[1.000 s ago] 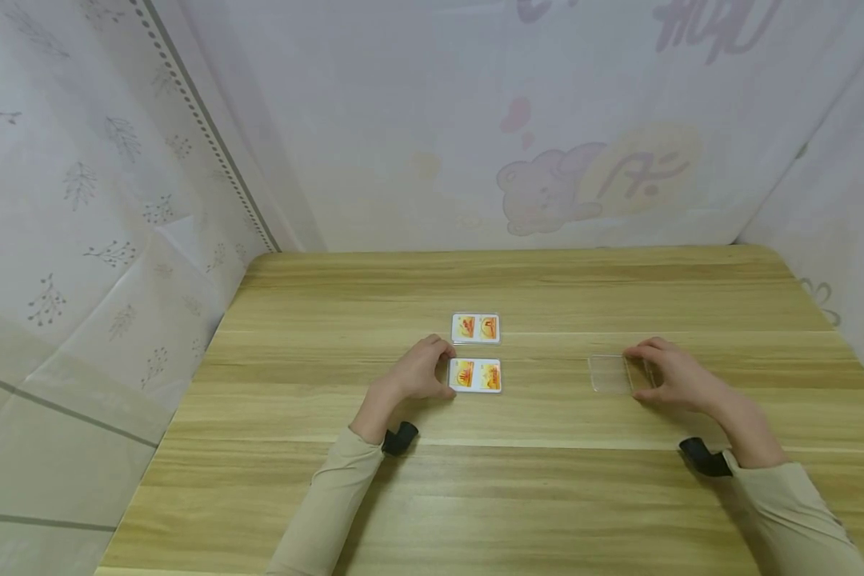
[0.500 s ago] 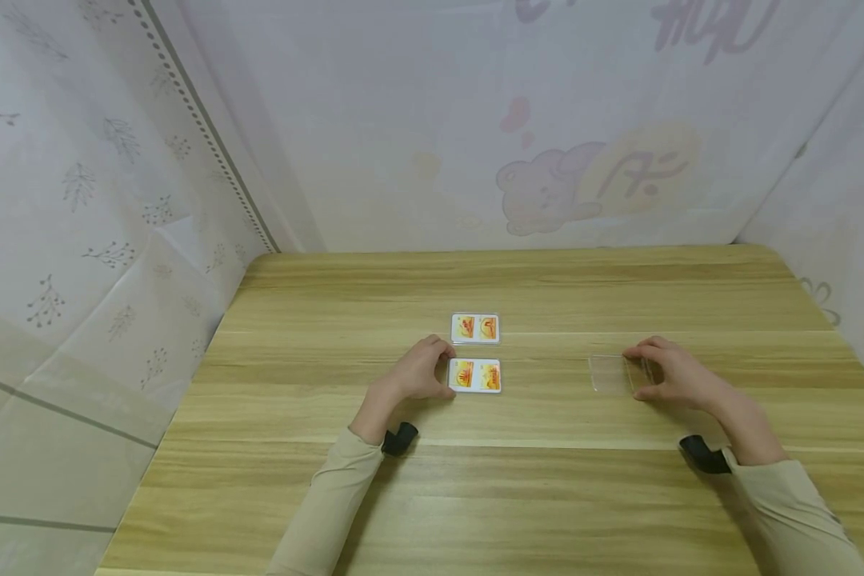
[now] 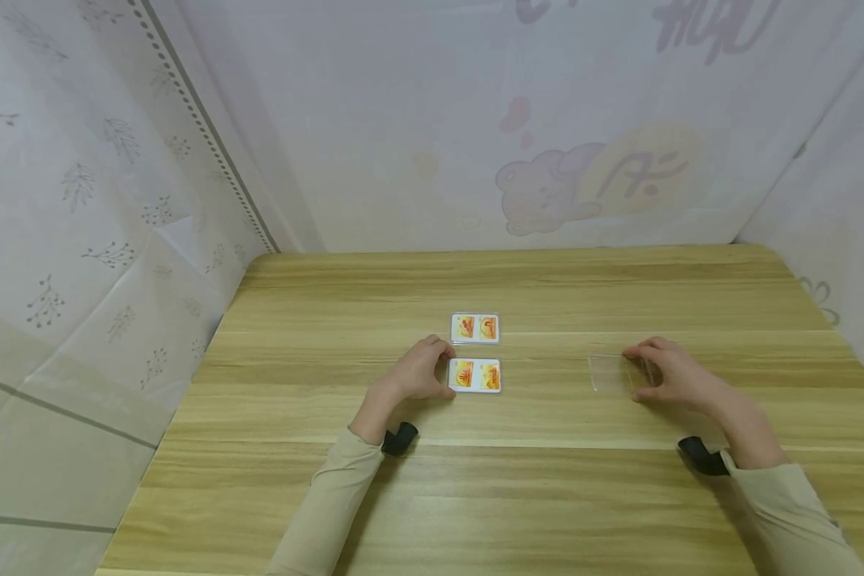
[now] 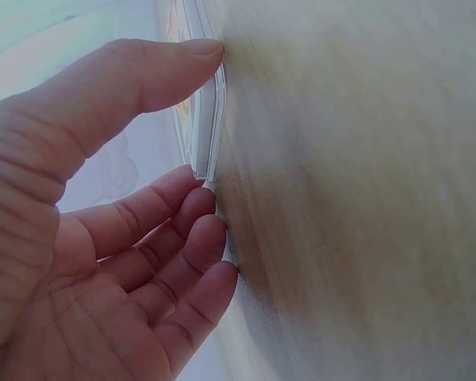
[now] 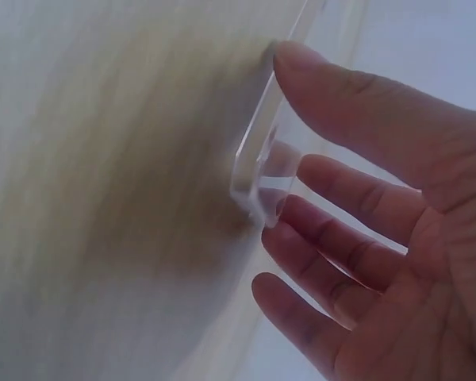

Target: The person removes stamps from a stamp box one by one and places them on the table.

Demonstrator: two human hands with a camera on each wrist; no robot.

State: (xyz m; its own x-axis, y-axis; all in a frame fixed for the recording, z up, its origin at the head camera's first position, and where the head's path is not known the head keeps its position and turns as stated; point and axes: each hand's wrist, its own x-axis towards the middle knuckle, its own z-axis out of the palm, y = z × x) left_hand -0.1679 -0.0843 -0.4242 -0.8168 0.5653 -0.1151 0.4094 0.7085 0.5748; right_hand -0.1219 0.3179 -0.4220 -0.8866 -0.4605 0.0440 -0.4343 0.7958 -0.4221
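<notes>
My left hand [image 3: 416, 373] holds the left end of a flat clear case [image 3: 477, 376] by its two long edges, thumb on the near edge and fingers on the far one. Inside that case lies a white card with two orange-yellow pictures. A second, similar cased card [image 3: 475, 329] lies just beyond it, close to my fingertips. Off to the right, my right hand [image 3: 680, 382] pinches the right end of a transparent plastic cover [image 3: 609, 374] between thumb and fingers. In the right wrist view the cover's raised rim [image 5: 254, 163] shows. My fingers and thumb hide parts of both held pieces.
A wood-grain table [image 3: 547, 496] lies under everything. Behind it hangs a pale curtain [image 3: 374, 160] with a printed bear, and a leaf-patterned one [image 3: 115, 240] hangs on the left. Black wrist-worn pieces [image 3: 401, 439] sit at both cuffs.
</notes>
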